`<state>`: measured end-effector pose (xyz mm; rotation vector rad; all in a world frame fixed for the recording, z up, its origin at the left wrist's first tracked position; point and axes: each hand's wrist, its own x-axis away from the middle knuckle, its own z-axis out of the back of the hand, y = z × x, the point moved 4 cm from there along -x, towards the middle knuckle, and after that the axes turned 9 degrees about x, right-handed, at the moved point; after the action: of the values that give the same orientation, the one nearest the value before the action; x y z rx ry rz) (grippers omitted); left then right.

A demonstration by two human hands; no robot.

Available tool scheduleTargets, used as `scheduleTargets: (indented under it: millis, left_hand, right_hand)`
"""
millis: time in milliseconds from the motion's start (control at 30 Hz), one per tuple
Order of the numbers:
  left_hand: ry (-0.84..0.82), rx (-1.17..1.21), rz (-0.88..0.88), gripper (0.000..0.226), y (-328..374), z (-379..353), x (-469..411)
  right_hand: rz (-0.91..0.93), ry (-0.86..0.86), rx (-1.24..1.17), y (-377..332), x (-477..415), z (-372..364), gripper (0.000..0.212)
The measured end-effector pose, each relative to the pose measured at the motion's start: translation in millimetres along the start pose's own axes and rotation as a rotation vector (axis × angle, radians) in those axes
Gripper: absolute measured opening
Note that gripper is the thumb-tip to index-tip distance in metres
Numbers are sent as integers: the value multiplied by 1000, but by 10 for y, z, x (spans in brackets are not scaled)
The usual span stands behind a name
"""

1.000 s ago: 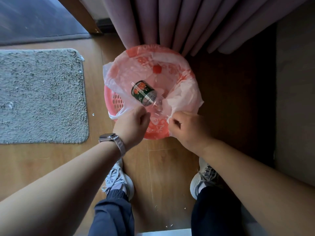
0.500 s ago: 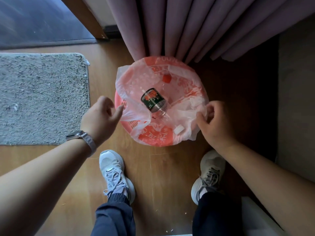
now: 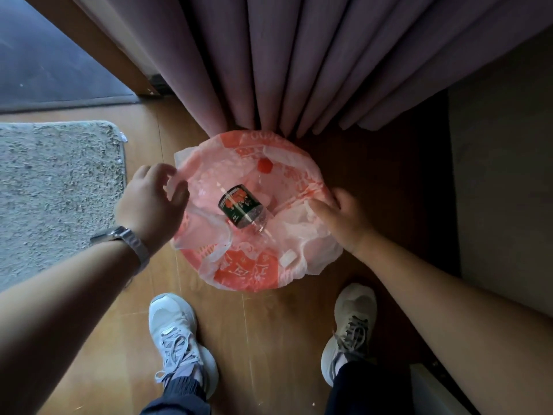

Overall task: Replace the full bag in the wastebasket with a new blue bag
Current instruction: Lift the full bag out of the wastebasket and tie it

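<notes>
While right hand (image 3: 344, 223) pinches the full bag's (image 3: 254, 268) rim, left hand's (image 3: 152, 202) hold is unclear — likely the unhooking step; next, gather and lift.

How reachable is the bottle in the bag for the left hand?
Probably yes: the bag lies open at the top, the bottle sits uncovered in it, and the left hand is at its left rim, nothing between them.

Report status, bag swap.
Left hand at left edge of bag, right hand on right edge; grips unclear. Bag in wastebasket, bottle inside. Nothing blocking.
</notes>
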<state>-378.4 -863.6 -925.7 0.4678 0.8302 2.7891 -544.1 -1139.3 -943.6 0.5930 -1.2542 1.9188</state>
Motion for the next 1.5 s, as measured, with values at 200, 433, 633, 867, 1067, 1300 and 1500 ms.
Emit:
scheduleTargets:
  millis: [200, 433, 633, 867, 1067, 1300, 1500]
  left_hand:
    - [3, 19, -88, 9, 68, 85, 16]
    - [25, 193, -5, 9, 310, 69, 157]
    - [-104, 312, -97, 7, 482, -204, 276]
    - [-108, 435, -67, 15, 587, -348, 411]
    - [-112, 339, 50, 6, 361, -207, 463]
    - [-188, 186, -56, 32, 221, 1, 684]
    - [-195, 67, -44, 17, -95, 112, 801]
  right_hand:
    - [-44, 113, 59, -14, 105, 174, 21]
    - [153, 208, 136, -296, 267, 126, 16]
    - [371, 240, 256, -522, 232, -225, 18]
    - [386, 140, 398, -518, 250, -476, 9]
    - [357, 156, 363, -325, 463, -328, 43]
    - [201, 227, 322, -1, 681, -303, 30]
    - [152, 208, 312, 98, 779, -380, 32]
